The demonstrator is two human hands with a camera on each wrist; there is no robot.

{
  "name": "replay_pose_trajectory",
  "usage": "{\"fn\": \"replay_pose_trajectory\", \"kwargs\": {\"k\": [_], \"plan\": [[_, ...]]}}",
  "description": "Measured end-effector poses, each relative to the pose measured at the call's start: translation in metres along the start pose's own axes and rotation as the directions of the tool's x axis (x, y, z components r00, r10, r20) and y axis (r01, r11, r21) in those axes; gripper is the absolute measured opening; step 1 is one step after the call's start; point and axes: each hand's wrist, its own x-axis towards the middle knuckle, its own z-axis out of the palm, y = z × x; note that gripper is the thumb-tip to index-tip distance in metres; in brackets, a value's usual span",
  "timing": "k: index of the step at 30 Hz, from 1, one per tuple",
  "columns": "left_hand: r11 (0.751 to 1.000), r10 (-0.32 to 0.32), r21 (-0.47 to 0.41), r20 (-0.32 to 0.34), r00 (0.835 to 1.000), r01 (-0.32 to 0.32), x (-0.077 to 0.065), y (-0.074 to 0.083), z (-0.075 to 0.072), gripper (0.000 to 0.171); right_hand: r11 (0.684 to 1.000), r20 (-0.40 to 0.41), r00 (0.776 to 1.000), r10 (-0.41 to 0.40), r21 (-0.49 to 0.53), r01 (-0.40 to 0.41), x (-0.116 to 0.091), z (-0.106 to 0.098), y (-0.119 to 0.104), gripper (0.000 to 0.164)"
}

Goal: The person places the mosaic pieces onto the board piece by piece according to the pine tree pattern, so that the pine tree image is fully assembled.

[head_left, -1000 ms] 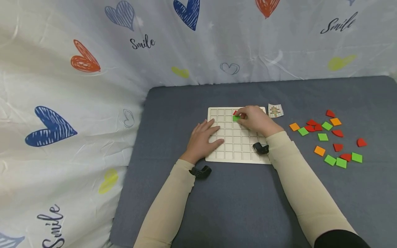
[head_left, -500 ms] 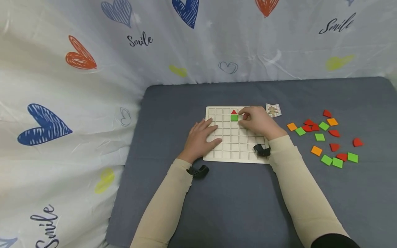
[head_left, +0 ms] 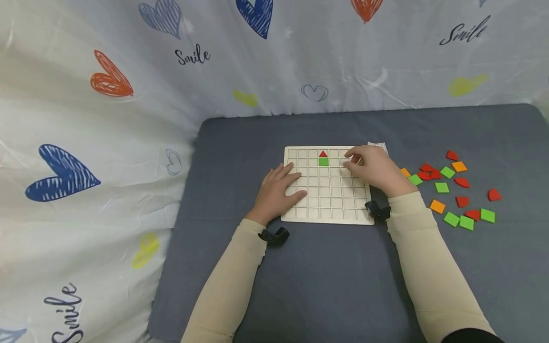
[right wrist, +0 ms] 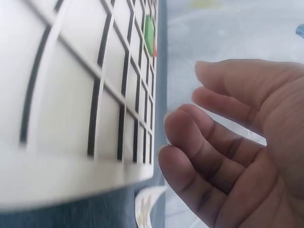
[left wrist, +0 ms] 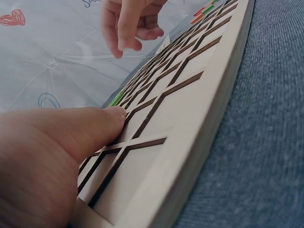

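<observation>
A wooden grid board [head_left: 319, 190] with square cells lies on the table in the head view. In its upper part a red triangle tile [head_left: 323, 154] sits in a cell directly above a green square tile [head_left: 323, 162]. My left hand [head_left: 276, 193] rests on the board's left side, fingers spread and thumb on the grid, as the left wrist view also shows. Over the board's upper right hovers my right hand [head_left: 373, 169]. Its fingers are loosely bent with a gap to the thumb, and the right wrist view [right wrist: 228, 137] shows nothing between them.
Right of the board, loose red tiles [head_left: 494, 195], green tiles [head_left: 466, 223] and orange tiles [head_left: 437, 206] lie scattered on the grey table [head_left: 326, 276]. A small patterned card [head_left: 381, 146] at the board's upper right corner is partly hidden by the right hand. A printed curtain [head_left: 274, 71] hangs behind.
My right hand has let go of the green square tile and moved right, uncovering both placed tiles and now covering part of the card. The left hand stays on the board.
</observation>
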Motion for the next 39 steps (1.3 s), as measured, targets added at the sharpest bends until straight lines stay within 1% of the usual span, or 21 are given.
{"fn": "replay_pose_trajectory", "kwargs": {"k": [5, 11, 16, 20, 23, 26, 32, 39], "plan": [[1.000, -0.005, 0.005, 0.000, 1.000, 0.005, 0.001, 0.000, -0.002, 0.060, 1.000, -0.019, 1.000, 0.001, -0.019, -0.002, -0.010, -0.008, 0.002, 0.031], [1.000, -0.017, 0.011, 0.001, 1.000, 0.016, 0.001, 0.001, 0.001, 0.059, 1.000, -0.070, 0.997, 0.026, 0.007, -0.026, -0.027, -0.017, 0.011, 0.030], [1.000, -0.021, -0.011, 0.008, 1.000, 0.021, -0.001, 0.006, 0.002, 0.059, 0.997, -0.117, 0.991, 0.069, -0.016, -0.072, -0.037, -0.026, 0.022, 0.029], [1.000, -0.017, 0.001, 0.011, 1.000, 0.017, -0.001, 0.006, 0.006, 0.060, 0.994, -0.140, 0.985, 0.104, -0.027, -0.109, -0.041, -0.032, 0.030, 0.034], [1.000, -0.019, 0.017, -0.004, 1.000, 0.019, -0.001, 0.005, 0.005, 0.059, 0.991, -0.139, 0.982, 0.128, -0.015, -0.132, -0.042, -0.036, 0.034, 0.036], [1.000, -0.014, 0.010, -0.011, 1.000, 0.014, -0.001, 0.004, 0.003, 0.059, 0.987, -0.134, 0.979, 0.156, -0.002, -0.158, -0.046, -0.039, 0.039, 0.039], [1.000, -0.011, 0.010, 0.005, 1.000, 0.011, -0.002, 0.004, 0.001, 0.060, 0.979, -0.135, 0.970, 0.202, 0.012, -0.202, -0.055, -0.047, 0.049, 0.038], [1.000, -0.018, 0.004, 0.001, 1.000, 0.018, -0.001, 0.005, 0.001, 0.061, 0.973, -0.105, 0.967, 0.231, 0.005, -0.232, -0.062, -0.057, 0.061, 0.041]]}}
